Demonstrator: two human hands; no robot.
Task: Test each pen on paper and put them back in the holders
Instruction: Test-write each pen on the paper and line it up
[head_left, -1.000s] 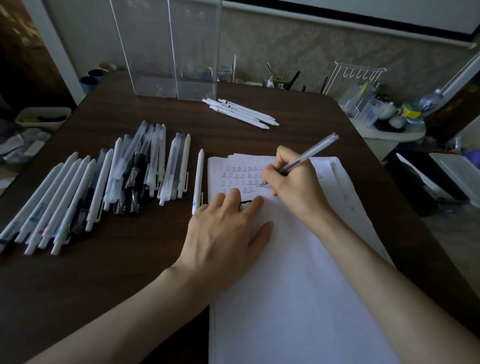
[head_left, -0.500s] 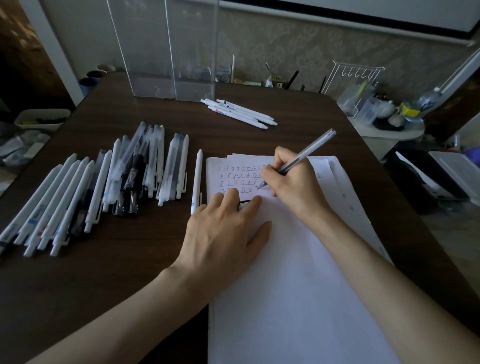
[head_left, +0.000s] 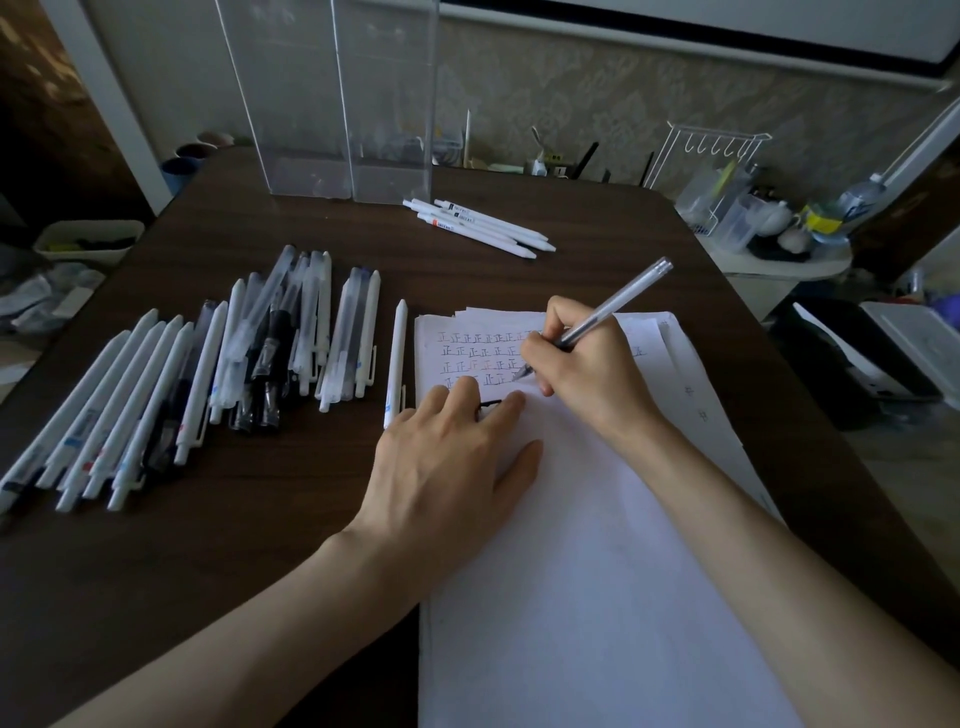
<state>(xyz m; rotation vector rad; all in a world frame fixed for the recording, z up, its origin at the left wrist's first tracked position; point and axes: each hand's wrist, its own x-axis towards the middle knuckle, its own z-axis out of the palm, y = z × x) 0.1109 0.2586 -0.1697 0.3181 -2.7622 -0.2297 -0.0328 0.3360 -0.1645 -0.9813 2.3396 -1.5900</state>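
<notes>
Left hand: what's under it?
The left hand lies flat on the paper, just below the written rows. A small dark object peeks out between two fingers; what it is, and any writing beneath the palm, is covered.

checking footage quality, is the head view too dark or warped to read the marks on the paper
Head view: dim but usable, the marks on the paper are legible; the wide lens bows the table edges and tilts the clear holders; the pen in the right hand is sharp.
</notes>
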